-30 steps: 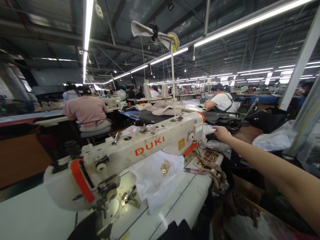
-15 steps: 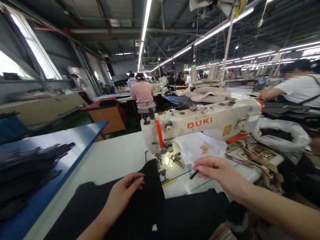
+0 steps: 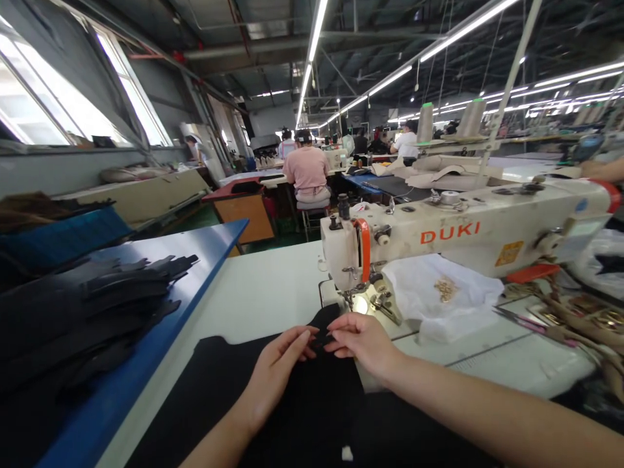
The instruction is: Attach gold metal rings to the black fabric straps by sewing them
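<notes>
A large black fabric piece [image 3: 312, 406] lies across the front of the sewing machine table, its narrow end close to the needle area of the white sewing machine [image 3: 414, 227]. Over that end, my right hand [image 3: 365, 341] pinches a small black strip, which hardly stands out against the dark cloth. My left hand [image 3: 280, 364] is closed at the fingertips just beside it, above the fabric; what those fingers hold, if anything, I cannot make out. The two hands almost meet.
Small gold-coloured metal pieces [image 3: 445, 289] rest on a white cloth [image 3: 414, 286] under the machine arm. Scissors [image 3: 531, 325] lie to the right. On the left, a blue table [image 3: 214, 244] bears stacked dark cut pieces [image 3: 121, 292]. A person [image 3: 307, 166] sits ahead.
My right hand has brought the small black strip leftward to my left hand, over the fabric's narrow end. The camera view has turned left, so the machine appears further right.
</notes>
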`<move>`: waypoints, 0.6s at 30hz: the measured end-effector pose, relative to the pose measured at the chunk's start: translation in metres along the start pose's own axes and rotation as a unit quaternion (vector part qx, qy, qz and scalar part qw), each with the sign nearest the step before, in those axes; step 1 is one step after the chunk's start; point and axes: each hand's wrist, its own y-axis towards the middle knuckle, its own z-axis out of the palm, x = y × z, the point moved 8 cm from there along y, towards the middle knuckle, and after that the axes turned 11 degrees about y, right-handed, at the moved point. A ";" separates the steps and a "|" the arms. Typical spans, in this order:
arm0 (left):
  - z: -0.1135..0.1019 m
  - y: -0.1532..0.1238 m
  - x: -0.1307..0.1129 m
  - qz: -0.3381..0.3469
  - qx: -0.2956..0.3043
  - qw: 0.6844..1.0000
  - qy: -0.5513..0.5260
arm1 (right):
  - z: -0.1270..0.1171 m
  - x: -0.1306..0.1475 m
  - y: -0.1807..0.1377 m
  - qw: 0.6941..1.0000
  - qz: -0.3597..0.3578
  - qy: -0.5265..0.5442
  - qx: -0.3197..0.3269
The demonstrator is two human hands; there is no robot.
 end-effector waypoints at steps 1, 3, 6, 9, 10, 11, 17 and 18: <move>0.002 0.002 0.000 -0.002 0.008 1.000 0.000 | 0.000 -0.001 0.001 1.000 0.000 0.001 -0.002; 0.006 0.006 0.002 -0.011 0.028 1.000 -0.008 | -0.001 -0.004 0.002 1.000 -0.002 0.007 -0.005; 0.013 0.015 0.004 -0.017 0.055 0.998 -0.012 | -0.001 -0.005 0.005 1.000 -0.008 0.010 -0.014; 0.018 0.025 -0.001 -0.001 0.072 0.997 0.019 | 0.001 -0.006 0.009 1.000 0.001 0.010 -0.028; 0.020 0.028 -0.003 0.006 0.080 0.996 0.035 | 0.002 -0.007 0.011 0.999 0.009 0.013 -0.032; 0.022 0.031 -0.005 0.012 0.087 0.995 0.051 | 0.003 -0.008 0.012 0.999 0.016 0.017 -0.036; 0.012 0.050 0.011 0.001 0.055 0.994 0.090 | -0.011 0.015 -0.014 0.998 -0.026 -0.049 -0.022; 0.009 0.053 0.020 -0.003 0.047 0.995 0.092 | -0.017 0.030 -0.026 0.993 -0.068 -0.102 -0.001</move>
